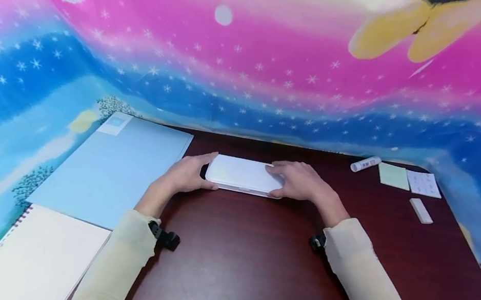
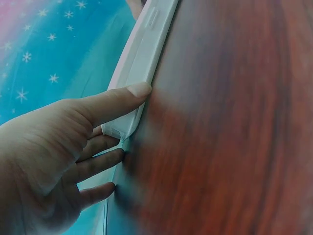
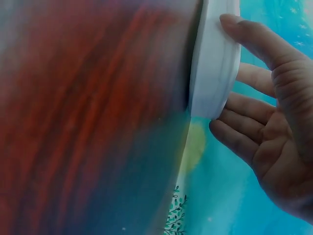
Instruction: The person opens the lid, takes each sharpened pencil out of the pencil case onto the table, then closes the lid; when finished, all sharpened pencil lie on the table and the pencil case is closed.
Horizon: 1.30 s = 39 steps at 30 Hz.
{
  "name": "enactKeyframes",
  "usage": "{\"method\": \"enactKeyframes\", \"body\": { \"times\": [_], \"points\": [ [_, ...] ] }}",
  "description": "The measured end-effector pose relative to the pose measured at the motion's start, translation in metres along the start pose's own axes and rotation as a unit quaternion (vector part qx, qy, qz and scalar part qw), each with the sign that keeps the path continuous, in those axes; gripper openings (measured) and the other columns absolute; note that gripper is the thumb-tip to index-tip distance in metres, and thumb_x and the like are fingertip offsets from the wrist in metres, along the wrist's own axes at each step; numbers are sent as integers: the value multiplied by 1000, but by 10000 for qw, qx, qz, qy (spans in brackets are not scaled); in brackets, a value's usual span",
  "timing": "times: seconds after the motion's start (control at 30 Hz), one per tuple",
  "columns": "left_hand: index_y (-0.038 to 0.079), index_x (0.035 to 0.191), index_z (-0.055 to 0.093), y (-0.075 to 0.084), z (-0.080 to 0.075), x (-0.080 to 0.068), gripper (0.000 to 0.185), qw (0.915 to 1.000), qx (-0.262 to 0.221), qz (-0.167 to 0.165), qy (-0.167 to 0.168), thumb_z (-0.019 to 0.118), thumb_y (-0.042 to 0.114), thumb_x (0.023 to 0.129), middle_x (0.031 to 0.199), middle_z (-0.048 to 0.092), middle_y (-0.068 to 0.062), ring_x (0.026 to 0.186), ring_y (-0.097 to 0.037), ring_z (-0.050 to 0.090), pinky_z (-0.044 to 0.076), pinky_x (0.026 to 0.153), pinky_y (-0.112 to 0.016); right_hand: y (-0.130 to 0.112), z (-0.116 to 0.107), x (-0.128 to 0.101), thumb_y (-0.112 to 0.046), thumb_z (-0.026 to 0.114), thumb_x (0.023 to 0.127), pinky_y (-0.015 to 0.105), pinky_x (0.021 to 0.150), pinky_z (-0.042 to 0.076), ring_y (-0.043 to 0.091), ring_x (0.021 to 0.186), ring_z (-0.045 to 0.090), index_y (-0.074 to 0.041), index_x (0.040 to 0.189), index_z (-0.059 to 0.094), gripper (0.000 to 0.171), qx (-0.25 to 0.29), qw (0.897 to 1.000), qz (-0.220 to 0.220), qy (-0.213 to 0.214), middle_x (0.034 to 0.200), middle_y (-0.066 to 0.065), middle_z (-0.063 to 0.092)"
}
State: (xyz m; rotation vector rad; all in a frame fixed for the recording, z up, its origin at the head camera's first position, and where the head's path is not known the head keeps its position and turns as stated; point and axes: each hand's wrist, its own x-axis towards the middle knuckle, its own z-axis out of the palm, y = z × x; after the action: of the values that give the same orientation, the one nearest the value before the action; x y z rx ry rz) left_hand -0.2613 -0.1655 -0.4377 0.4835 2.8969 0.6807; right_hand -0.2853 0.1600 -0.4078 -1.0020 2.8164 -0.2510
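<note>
A left hand (image 1: 188, 170) and right hand (image 1: 301, 182), fingers partly curled and thumbs in front, grip opposite ends of a slim white case (image 1: 239, 173) at the table's (image 1: 251, 265) far side, between a blue folder (image 1: 121, 168) and a glue stick (image 1: 365, 164). Positioning appears underway; the next move likely calls for even, two-handed control.

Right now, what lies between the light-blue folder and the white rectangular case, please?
The head view shows the left hand and dark-red tabletop.

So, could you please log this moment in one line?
left hand: holds white case at left end; right hand: holds right end; case: closed
</note>
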Motion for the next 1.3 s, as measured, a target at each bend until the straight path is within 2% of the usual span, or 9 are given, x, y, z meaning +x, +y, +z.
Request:
{"method": "enactKeyframes", "body": {
  "times": [0.77,0.87,0.93,0.97,1.03,1.1,1.17,1.2,1.3],
  "points": [
    [15,161,30,-4,3,3,100,9996,-277,49,-69,83,45,82,165,35,-6,151,-31,36,35,119,-52,9,-5,3,-50,79,84,48,102,51,30,126,63,-20,144,59,70,89,9995,-275,-140,149,10,57],
    [15,162,29,-4,2,4,101,9995,-321,63,-55,84,45,82,165,35,-7,151,-32,36,35,119,-53,9,-7,3,-48,79,85,42,87,53,24,93,69,-21,142,62,66,196,9995,-255,-78,147,9,59],
    [16,162,27,-5,3,4,102,9994,-340,56,-82,83,46,82,165,35,-8,150,-33,36,35,119,-54,10,-9,3,-47,78,86,37,74,49,20,70,59,-21,141,62,63,349,9991,-216,-142,147,7,59],
    [17,162,27,-5,3,4,102,9993,-359,35,-96,83,46,82,164,36,-9,150,-33,36,35,118,-54,11,-10,3,-47,77,86,36,73,47,19,69,57,-21,141,63,62,424,9988,-204,-161,147,7,59],
    [18,163,25,-6,2,4,103,9991,-405,-26,-125,83,46,82,164,37,-11,150,-34,36,35,118,-55,12,-12,4,-45,76,87,36,74,47,20,74,61,-20,141,63,61,658,9974,-194,-211,146,7,60],
    [20,164,21,-5,1,3,105,9987,-459,-130,-164,83,46,83,163,38,-14,149,-36,37,35,117,-56,14,-14,4,-48,75,89,36,86,50,19,98,68,-20,142,62,61,769,9965,-208,-235,145,6,61],
    [22,165,16,-4,0,3,108,9981,-520,-258,-204,83,46,82,160,41,-16,146,-37,41,37,116,-57,18,-15,5,-47,71,92,38,88,50,18,94,68,-21,142,61,58,1014,9944,-197,-232,128,8,72],
    [22,165,14,-5,1,3,110,9978,-536,-309,-221,82,47,82,159,43,-16,145,-38,42,37,115,-58,20,-16,5,-47,69,94,39,87,50,16,82,65,-22,143,61,56,1197,9924,-189,-231,118,8,74],
    [20,165,11,-4,1,3,113,9976,-511,-389,-254,82,49,82,158,45,-15,144,-39,43,37,115,-57,28,-17,6,-46,59,101,39,79,46,12,53,36,-22,145,58,50,1620,9864,-185,-206,84,11,68]
  ]
}}
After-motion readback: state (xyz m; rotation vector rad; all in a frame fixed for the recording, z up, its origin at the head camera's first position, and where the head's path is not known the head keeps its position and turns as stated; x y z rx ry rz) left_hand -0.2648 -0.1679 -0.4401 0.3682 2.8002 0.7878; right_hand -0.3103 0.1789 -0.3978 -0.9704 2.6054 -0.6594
